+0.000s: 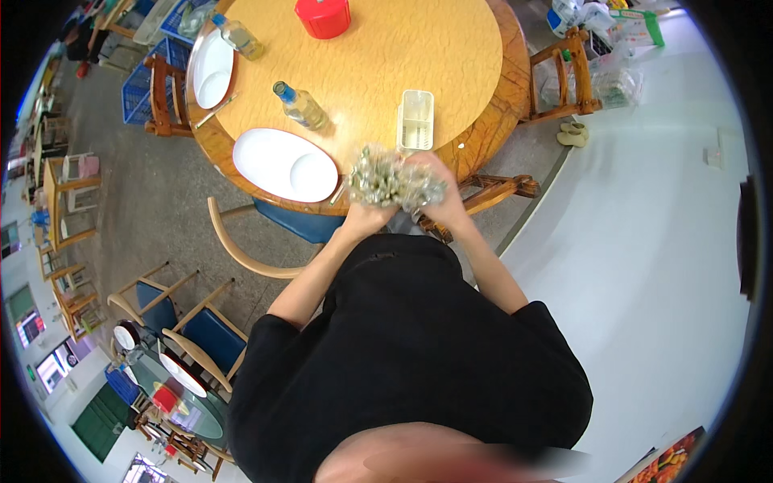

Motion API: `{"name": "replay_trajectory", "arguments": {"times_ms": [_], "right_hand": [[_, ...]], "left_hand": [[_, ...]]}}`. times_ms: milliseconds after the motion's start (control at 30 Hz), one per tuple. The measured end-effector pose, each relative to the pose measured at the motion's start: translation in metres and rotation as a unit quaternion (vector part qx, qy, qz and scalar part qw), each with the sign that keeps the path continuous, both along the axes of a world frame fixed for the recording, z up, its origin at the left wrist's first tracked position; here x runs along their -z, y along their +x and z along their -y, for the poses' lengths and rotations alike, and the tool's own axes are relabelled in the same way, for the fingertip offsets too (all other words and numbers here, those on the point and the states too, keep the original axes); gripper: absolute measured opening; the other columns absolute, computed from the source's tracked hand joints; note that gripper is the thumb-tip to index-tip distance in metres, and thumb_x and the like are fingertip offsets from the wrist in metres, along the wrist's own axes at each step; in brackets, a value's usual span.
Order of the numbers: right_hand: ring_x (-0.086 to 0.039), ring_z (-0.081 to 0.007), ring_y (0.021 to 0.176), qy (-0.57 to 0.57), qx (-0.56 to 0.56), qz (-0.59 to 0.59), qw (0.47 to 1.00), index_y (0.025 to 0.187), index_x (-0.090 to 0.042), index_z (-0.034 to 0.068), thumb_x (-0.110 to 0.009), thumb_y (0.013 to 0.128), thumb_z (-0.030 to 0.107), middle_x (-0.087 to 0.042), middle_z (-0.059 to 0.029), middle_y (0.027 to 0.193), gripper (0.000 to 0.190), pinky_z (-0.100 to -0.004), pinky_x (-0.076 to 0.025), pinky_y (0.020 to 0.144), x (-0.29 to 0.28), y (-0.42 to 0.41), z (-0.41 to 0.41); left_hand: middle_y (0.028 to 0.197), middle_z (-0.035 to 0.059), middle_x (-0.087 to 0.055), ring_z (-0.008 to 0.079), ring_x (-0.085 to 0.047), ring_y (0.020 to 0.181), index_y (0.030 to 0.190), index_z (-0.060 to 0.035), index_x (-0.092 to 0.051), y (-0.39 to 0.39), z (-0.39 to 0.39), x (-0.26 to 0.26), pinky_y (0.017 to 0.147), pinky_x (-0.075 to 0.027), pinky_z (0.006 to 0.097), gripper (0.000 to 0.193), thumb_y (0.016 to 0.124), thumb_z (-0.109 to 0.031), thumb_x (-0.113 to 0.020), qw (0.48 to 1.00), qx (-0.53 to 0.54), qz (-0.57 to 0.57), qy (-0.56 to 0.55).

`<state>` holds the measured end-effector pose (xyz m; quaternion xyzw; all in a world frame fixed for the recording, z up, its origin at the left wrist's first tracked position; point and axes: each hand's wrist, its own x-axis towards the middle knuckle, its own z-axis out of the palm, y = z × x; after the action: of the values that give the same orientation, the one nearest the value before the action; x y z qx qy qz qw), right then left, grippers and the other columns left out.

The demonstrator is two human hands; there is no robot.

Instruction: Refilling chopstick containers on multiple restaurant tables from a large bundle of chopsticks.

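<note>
Both of my hands are at the near edge of a round wooden table [423, 36], around a clear plastic bag [389, 181] with greenish-brown contents too blurred to name. My left hand [371, 218] grips it from below on the left; my right hand [444, 196] holds its right side. Just beyond the bag lies a cream plastic slotted holder [416, 119]. To the left are an oval white plate [256, 160] and an upright glass bottle [305, 110] with a blue neck. A small bundle of sticks [337, 194] lies beside the plate.
A red plastic container [323, 18], a second bottle [241, 41] and another oval plate [212, 69] stand farther back. Wooden chairs [564, 78] surround the table; a blue-seated chair [296, 220] is close on the left. A white wall [634, 241] runs along the right.
</note>
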<state>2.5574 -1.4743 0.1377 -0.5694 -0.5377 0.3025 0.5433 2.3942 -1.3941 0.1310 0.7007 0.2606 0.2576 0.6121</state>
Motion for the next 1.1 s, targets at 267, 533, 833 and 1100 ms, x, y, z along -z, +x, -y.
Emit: {"name": "replay_trajectory", "arguments": {"times_ms": [267, 533, 833, 1100], "right_hand": [[-0.058, -0.0257, 0.114, -0.075, 0.038, -0.088, 0.993, 0.115, -0.061, 0.001, -0.075, 0.075, 0.006, -0.064, -0.0106, 0.116, 0.042, -0.0344, -0.045, 0.099, 0.148, -0.013, 0.015], [-0.062, -0.0192, 0.104, -0.219, -0.002, -0.078, 0.973, 0.118, -0.059, -0.001, -0.076, 0.077, 0.016, -0.068, -0.0115, 0.108, 0.047, -0.0345, -0.049, 0.093, 0.112, 0.015, -0.026], [-0.063, -0.0165, 0.099, -0.222, 0.005, -0.338, 0.914, 0.123, -0.059, -0.002, -0.07, 0.087, 0.013, -0.067, -0.0091, 0.111, 0.04, -0.0311, -0.05, 0.087, -0.005, -0.023, -0.02], [-0.065, -0.0157, 0.098, -0.242, 0.014, -0.354, 0.903, 0.118, -0.061, -0.004, -0.075, 0.084, 0.011, -0.068, -0.0103, 0.11, 0.04, -0.0299, -0.051, 0.086, -0.014, -0.046, 0.001]], "left_hand": [[0.132, 0.0176, -0.057, 0.0293, -0.055, 0.123, 0.137, -0.0023, -0.046, -0.009, 0.01, 0.142, 0.104, -0.042, 0.0375, 0.065, 0.077, 0.002, -0.071, 1.0, 0.002, -0.022, 0.021], [0.112, 0.0112, -0.065, 0.0205, -0.062, 0.103, 0.121, -0.0018, -0.055, 0.007, -0.019, 0.099, 0.091, -0.048, 0.033, 0.05, 0.074, -0.002, -0.075, 0.99, -0.019, -0.031, -0.139], [0.111, 0.014, -0.065, 0.022, -0.067, 0.097, 0.128, 0.0044, -0.051, -0.03, -0.015, -0.016, 0.086, -0.055, 0.0346, 0.054, 0.077, -0.002, -0.068, 0.886, -0.036, 0.048, -0.46], [0.12, 0.0218, -0.062, 0.031, -0.067, 0.104, 0.136, 0.0082, -0.043, -0.064, 0.01, 0.009, 0.09, -0.057, 0.0413, 0.06, 0.08, 0.001, -0.062, 0.819, -0.067, 0.132, -0.554]]}}
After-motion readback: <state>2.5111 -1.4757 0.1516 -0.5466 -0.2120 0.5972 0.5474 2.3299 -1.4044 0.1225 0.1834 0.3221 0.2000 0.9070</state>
